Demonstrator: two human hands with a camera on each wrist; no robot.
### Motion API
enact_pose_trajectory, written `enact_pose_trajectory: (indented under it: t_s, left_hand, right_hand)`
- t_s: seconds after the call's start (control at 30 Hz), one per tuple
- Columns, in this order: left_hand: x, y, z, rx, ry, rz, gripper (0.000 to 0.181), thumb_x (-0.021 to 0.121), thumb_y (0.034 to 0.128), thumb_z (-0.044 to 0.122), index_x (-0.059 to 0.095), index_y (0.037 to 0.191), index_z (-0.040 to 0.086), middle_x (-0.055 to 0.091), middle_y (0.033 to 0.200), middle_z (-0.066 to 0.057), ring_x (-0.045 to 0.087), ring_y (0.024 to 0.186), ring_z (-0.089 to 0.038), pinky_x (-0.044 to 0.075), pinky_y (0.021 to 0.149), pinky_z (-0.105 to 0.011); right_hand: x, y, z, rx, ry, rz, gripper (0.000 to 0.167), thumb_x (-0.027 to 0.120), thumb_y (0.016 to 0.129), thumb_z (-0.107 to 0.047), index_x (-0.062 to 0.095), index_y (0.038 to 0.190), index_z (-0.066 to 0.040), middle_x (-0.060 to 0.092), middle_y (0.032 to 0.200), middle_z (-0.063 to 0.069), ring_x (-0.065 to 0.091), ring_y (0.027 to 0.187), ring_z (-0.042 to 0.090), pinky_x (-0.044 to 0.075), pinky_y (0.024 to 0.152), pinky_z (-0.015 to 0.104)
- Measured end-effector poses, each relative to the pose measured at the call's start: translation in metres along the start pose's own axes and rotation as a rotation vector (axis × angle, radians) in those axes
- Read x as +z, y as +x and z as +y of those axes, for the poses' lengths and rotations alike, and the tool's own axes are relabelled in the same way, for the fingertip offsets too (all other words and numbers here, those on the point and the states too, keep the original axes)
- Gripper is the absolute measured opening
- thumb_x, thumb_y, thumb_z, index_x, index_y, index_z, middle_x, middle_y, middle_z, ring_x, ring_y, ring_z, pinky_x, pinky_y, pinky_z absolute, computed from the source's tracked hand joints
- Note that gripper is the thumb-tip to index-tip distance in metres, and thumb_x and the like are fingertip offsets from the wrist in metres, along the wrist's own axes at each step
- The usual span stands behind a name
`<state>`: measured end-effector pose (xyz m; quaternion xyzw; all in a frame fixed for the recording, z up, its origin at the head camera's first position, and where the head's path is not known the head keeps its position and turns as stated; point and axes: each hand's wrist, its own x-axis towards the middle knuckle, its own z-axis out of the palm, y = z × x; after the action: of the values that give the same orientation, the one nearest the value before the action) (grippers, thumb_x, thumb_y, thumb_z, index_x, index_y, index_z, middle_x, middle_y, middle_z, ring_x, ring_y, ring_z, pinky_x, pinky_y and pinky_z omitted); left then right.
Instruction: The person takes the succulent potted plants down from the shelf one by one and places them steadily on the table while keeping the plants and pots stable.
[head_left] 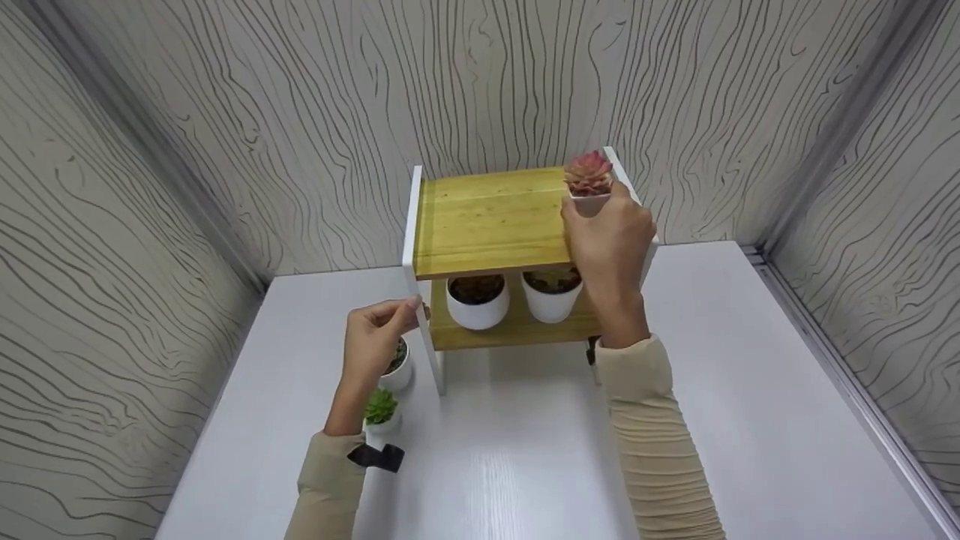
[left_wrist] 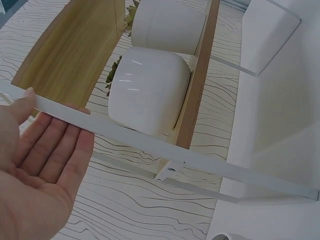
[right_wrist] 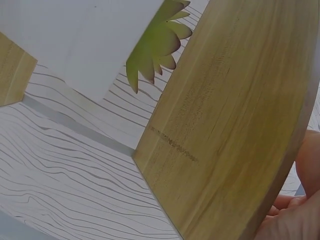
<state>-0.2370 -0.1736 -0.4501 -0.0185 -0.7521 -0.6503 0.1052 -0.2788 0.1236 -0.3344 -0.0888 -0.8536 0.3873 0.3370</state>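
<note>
A two-tier shelf stand with wooden boards (head_left: 491, 217) and a white side frame (left_wrist: 150, 142) stands on the white table. My right hand (head_left: 613, 236) grips the pot (head_left: 591, 205) of a pink succulent (head_left: 589, 172) at the right end of the top board. Only part of this hand (right_wrist: 292, 217) shows in the right wrist view, beyond the board's edge. At the left side, my left hand (head_left: 371, 337) holds the frame's front post between thumb and fingers. On the lower board sit two white potted plants, the left pot (head_left: 478, 309) and the right pot (head_left: 553, 301).
Left of the stand, a small green succulent (head_left: 381, 405) in a white pot stands near another white potted plant (head_left: 403, 369), partly behind my left hand. Wood-grain patterned walls (head_left: 322, 135) enclose the table (head_left: 517, 457) at the back and sides.
</note>
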Motion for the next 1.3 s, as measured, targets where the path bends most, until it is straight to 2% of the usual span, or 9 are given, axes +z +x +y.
enact_pose_trajectory:
  t_s: [0.2, 0.43, 0.67, 0.93, 1.17, 1.3]
  left_hand:
    - [0.0, -0.001, 0.001, 0.01, 0.018, 0.001, 0.024, 0.073, 0.1006, 0.022, 0.082, 0.103, 0.0, 0.082, 0.103, -0.017, 0.08, 0.099, -0.031, 0.065, 0.089, -0.03]
    - [0.0, -0.001, 0.002, -0.005, 0.016, 0.007, 0.025, 0.073, 0.1006, 0.023, 0.082, 0.104, 0.0, 0.082, 0.102, -0.017, 0.08, 0.099, -0.03, 0.065, 0.09, -0.029]
    - [0.0, 0.0, 0.001, -0.001, 0.021, 0.006, 0.024, 0.073, 0.1005, 0.023, 0.082, 0.103, 0.001, 0.082, 0.101, -0.016, 0.078, 0.102, -0.039, 0.065, 0.089, -0.03]
    - [0.0, -0.001, 0.001, 0.001, 0.02, -0.003, 0.024, 0.073, 0.1008, 0.023, 0.082, 0.103, 0.001, 0.082, 0.101, -0.016, 0.081, 0.097, -0.028, 0.065, 0.089, -0.03]
    - [0.0, 0.0, 0.0, 0.015, 0.03, -0.014, 0.023, 0.072, 0.1015, 0.022, 0.082, 0.104, 0.001, 0.081, 0.105, -0.016, 0.079, 0.102, -0.036, 0.065, 0.089, -0.029]
    - [-0.001, -0.001, 0.0, 0.017, 0.024, -0.015, 0.024, 0.071, 0.1018, 0.022, 0.082, 0.105, 0.0, 0.081, 0.105, -0.018, 0.08, 0.098, -0.028, 0.065, 0.09, -0.029]
  right_hand:
    - [0.001, 0.0, 0.001, -0.034, 0.025, 0.017, 0.045, 0.081, 0.089, -0.026, 0.07, 0.113, 0.01, 0.076, 0.097, 0.031, 0.067, 0.079, 0.031, 0.062, 0.073, 0.052]
    - [-0.003, -0.001, -0.003, -0.002, 0.026, 0.0, 0.051, 0.082, 0.089, -0.029, 0.071, 0.121, 0.009, 0.077, 0.103, 0.03, 0.076, 0.088, 0.035, 0.065, 0.076, 0.051]
    - [-0.01, -0.003, -0.009, 0.004, 0.042, -0.013, 0.053, 0.082, 0.089, -0.03, 0.07, 0.124, 0.008, 0.077, 0.107, 0.029, 0.076, 0.09, 0.033, 0.066, 0.078, 0.049]
    - [-0.019, -0.005, -0.013, -0.001, 0.077, -0.022, 0.053, 0.082, 0.09, -0.03, 0.07, 0.126, 0.006, 0.077, 0.111, 0.028, 0.077, 0.097, 0.033, 0.066, 0.082, 0.049]
    - [-0.028, -0.012, -0.017, -0.033, 0.076, 0.0, 0.047, 0.082, 0.089, -0.03, 0.073, 0.116, 0.007, 0.078, 0.102, 0.027, 0.078, 0.087, 0.033, 0.067, 0.072, 0.047]
    - [-0.035, -0.018, -0.022, -0.046, 0.075, -0.01, 0.048, 0.082, 0.09, -0.03, 0.073, 0.119, 0.007, 0.078, 0.104, 0.026, 0.079, 0.088, 0.033, 0.067, 0.072, 0.046]
